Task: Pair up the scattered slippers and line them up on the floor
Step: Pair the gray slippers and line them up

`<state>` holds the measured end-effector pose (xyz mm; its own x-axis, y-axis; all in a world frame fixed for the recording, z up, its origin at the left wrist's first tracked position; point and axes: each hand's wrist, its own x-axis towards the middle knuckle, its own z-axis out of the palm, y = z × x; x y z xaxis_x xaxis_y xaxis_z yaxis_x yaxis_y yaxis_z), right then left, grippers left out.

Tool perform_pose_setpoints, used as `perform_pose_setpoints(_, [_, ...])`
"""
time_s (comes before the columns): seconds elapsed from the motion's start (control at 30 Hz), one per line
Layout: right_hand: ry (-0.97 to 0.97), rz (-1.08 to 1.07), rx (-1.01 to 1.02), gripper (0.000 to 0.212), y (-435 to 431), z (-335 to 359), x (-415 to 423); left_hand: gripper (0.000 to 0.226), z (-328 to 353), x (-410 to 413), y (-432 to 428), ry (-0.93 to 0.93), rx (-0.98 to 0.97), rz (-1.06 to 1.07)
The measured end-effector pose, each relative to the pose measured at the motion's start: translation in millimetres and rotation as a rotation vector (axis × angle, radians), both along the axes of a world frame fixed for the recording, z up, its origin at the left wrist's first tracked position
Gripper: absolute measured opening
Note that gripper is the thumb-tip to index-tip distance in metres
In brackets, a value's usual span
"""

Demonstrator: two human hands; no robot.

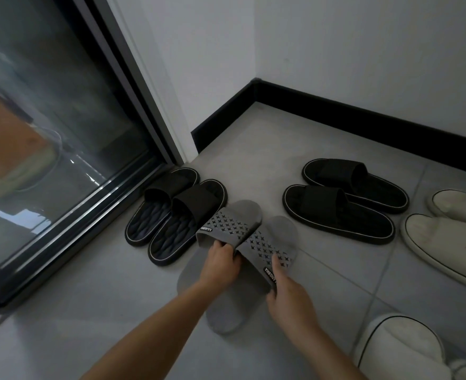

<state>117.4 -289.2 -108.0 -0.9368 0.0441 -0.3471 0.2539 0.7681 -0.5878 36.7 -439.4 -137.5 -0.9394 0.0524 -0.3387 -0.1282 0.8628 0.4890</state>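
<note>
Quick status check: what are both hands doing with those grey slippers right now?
Left hand gripping the left grey slipper's strap. Right hand on the right grey slipper, grip unclear. Grey pair side by side, black pair close alongside.

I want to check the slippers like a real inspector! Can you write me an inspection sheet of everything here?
Surface: grey tiled floor, bare between the shoes.
Job's things: grey slippers side by side, both being held; black ribbed pair paired by the door; black white-edged pair paired near the wall.
Clutter: white slippers at the right edge; another white one at the bottom right.
Hands: left hand grips one grey strap; right hand grips the other.
Cables: nothing seen.
Surroundings: glass door on the left, white wall with black skirting board.
</note>
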Motion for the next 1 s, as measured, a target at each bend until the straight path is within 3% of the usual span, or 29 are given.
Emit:
perform_pose_setpoints(0.3, [-0.007,0.027,0.012,0.076,-10.6,-5.3,-3.8,0.039,1.8,-12.7,-10.1,-0.004,-0.223,-0.068])
perform_pose_setpoints(1.0, [-0.065,0.104,0.033,0.083,-3.7,-2.2,-0.1,0.036,-5.0,-6.3,-15.0,0.003,-0.160,-0.071])
